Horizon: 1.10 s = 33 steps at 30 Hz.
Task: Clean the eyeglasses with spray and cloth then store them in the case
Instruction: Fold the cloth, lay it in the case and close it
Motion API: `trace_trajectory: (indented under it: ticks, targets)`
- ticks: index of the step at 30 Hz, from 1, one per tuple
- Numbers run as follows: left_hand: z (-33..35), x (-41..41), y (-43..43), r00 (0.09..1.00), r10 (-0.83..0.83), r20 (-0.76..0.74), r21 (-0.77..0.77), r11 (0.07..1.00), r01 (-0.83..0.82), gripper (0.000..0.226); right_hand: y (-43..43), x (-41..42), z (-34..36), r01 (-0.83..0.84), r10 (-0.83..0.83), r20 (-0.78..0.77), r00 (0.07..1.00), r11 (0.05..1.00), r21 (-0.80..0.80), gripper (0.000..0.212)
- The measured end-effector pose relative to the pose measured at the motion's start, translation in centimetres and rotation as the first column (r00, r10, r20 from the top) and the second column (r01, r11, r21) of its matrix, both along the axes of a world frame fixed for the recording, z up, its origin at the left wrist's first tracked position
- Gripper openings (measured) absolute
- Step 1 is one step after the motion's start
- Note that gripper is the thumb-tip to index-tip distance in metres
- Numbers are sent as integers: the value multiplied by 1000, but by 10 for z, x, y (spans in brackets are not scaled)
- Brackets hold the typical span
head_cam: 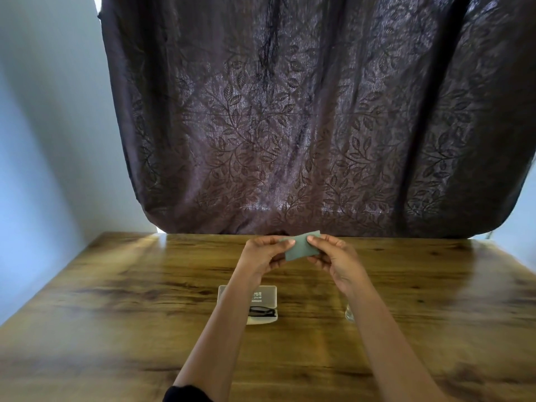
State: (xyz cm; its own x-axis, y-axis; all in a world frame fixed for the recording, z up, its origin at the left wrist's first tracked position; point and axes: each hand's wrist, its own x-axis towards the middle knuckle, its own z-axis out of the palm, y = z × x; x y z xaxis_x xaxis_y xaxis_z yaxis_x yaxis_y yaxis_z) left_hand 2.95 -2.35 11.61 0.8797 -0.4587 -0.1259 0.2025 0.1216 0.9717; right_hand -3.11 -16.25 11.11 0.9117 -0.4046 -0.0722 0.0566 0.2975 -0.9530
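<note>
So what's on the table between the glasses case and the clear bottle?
Nothing: in the head view, only bare wooden table lies between the case and the bottle.

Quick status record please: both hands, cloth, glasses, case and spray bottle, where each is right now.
left hand: pinches the cloth's left edge, raised over the table
right hand: pinches the cloth's right edge
cloth: grey-green, held between both hands, off the table
eyeglasses: black, lying in the case
case: open on the table, partly hidden by the left forearm
spray bottle: clear, on the table, mostly hidden behind the right forearm
</note>
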Motion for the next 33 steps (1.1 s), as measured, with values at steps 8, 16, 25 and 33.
trace_trajectory:
  ticks: [8,16,25,33]
  targets:
    - [-2,0,-4,999,33,0,-36,999,-33,3,2,1,-3,-51,51,20,998,999,-3,8]
    - [-8,0,0,995,86,-40,-25,996,-87,5,1,6,-11,3,-3,-14,1000,1000,-21,17]
    - [-32,11,33,975,157,-158,0,987,-159,9,27,21,-29,-12,7,-109,994,999,-42,7]
    - [-55,29,62,960,194,-202,82,980,-181,2,52,43,-49,-37,42,-178,983,999,32,7]
